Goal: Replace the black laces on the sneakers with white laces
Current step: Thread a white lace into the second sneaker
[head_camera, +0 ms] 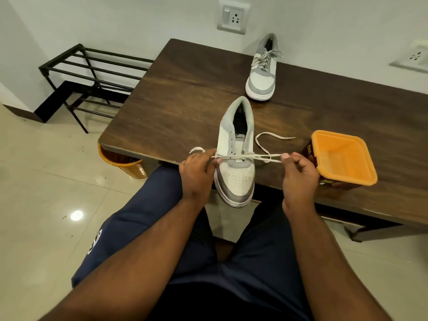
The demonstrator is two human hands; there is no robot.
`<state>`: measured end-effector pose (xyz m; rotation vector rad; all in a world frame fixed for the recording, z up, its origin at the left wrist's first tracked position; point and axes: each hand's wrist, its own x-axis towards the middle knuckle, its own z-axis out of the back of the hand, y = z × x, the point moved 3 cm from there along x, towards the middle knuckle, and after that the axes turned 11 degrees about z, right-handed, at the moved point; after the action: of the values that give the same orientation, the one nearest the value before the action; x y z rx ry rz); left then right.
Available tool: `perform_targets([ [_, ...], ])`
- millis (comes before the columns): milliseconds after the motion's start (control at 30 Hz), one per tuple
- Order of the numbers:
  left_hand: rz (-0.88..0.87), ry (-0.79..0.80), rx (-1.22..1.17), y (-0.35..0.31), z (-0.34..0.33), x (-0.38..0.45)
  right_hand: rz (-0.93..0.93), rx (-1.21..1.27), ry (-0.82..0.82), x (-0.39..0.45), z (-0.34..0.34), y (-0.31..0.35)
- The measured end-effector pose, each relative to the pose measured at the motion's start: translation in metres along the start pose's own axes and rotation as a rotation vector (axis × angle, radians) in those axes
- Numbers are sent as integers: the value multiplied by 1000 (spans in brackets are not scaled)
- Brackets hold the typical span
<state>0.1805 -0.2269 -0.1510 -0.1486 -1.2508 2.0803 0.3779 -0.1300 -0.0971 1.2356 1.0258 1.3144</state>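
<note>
A white and grey sneaker lies at the near edge of the dark wooden table, its toe hanging over the edge toward me. A white lace runs through its lowest eyelets and is pulled taut to both sides. My left hand pinches the lace's left end beside the shoe. My right hand pinches the right part, whose loose end loops on the table. A second sneaker with white laces tied stands at the far side.
An orange plastic container stands open at the table's near edge, right beside my right hand. A black metal rack stands on the floor at left. An orange bin sits under the table corner.
</note>
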Motion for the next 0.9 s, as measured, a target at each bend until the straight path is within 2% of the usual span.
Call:
perform_targets([
  [67,3,15,-76,-1,4,0,74,-161,108,2,-8,3],
  [200,-70,97,-120,-15,1,-10,527,-619,551,-19,-44,13],
  [267,-99,115,-136,-21,0,-14,582,-757,633,-26,-55,10],
  [367,-87,98,-115,-19,4,-13,534,-740,547,-18,-50,5],
  [500,63,92,-28,-4,9,-3,288,-618,238,7,-18,2],
  [567,86,90,-42,-5,7,-3,275,-665,282,11,-14,4],
  [633,44,98,-70,-10,2,-6,332,-744,410,5,-22,8],
  [700,-28,106,-70,-15,-2,-10,404,-708,462,-6,-33,11],
  [767,-90,105,-63,-17,-4,-13,473,-571,417,-14,-41,16],
  [900,-198,93,-63,-17,-3,-14,466,-425,335,-20,-54,22],
])
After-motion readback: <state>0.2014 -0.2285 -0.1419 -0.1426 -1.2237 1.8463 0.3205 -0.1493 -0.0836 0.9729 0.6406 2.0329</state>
